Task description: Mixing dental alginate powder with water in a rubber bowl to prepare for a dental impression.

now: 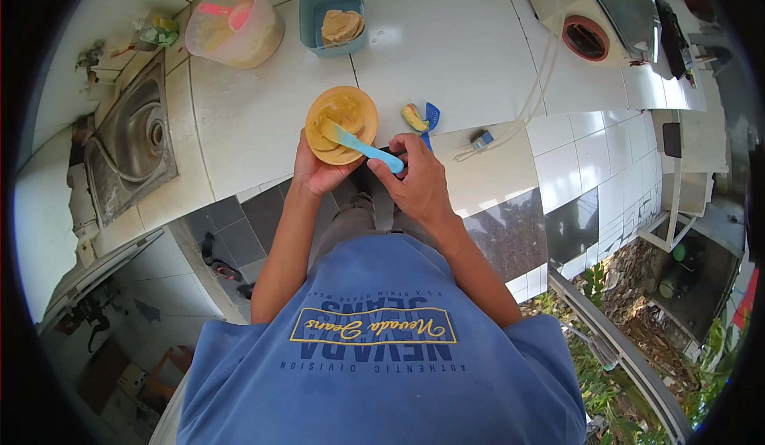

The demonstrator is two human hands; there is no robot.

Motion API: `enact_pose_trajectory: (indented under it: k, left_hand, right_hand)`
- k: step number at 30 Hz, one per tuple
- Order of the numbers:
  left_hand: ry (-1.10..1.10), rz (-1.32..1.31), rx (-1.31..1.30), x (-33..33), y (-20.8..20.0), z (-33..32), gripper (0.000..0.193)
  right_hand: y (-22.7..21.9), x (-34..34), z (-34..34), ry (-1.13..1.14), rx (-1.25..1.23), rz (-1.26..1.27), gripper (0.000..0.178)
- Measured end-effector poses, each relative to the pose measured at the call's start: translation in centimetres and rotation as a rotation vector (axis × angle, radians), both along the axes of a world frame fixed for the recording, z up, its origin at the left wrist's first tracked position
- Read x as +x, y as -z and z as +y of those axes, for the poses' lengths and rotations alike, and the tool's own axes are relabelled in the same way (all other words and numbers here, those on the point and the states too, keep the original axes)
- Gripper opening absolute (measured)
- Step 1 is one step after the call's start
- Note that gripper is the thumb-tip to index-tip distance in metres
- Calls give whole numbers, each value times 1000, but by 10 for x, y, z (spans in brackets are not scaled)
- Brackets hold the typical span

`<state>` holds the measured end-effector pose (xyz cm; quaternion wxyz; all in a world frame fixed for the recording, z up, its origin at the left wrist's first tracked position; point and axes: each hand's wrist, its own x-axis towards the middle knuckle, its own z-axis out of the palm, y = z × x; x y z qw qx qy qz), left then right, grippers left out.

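Pale, large-tiled worktop (446, 54) fills the upper middle of my feed. Nearest, beyond a blue printed T-shirt (382, 282), I see the left hand (317, 170) supporting a round yellow-orange bowl (366, 109), its fingers grasping the near side. The right hand (418, 180) has its fingers closed around the handle of a light-blue spatula (358, 144), whose smeared blade rests inside the bowl. Farther right on the worktop I make out a curved yellow-green piece (413, 118) beside a dark-blue scoop (433, 115). Farthest stand a translucent pinkish tub (261, 50) and a grey-blue plastic basket (310, 16) holding a tan lump (342, 27).
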<state>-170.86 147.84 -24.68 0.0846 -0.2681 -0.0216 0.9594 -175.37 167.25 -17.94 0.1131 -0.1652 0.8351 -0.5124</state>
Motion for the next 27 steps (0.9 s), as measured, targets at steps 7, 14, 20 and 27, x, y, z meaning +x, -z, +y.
enact_pose_trajectory:
  k: [7, 14, 20, 27]
  left_hand:
    - [34, 104, -74, 12, -16, 3, 66]
    - [-44, 101, -122, 2, -40, -1, 52]
    - [-105, 75, -175, -1, -41, -4, 49]
    - [-110, 56, -269, -5, -43, 3, 53]
  right_hand:
    - [-30, -7, 1, -416, 468, 248, 17]
    - [-39, -23, -2, -405, 467, 613, 33]
    - [-40, -10, -4, -339, 365, 506, 28]
    - [-14, 4, -1, -338, 217, 215, 18]
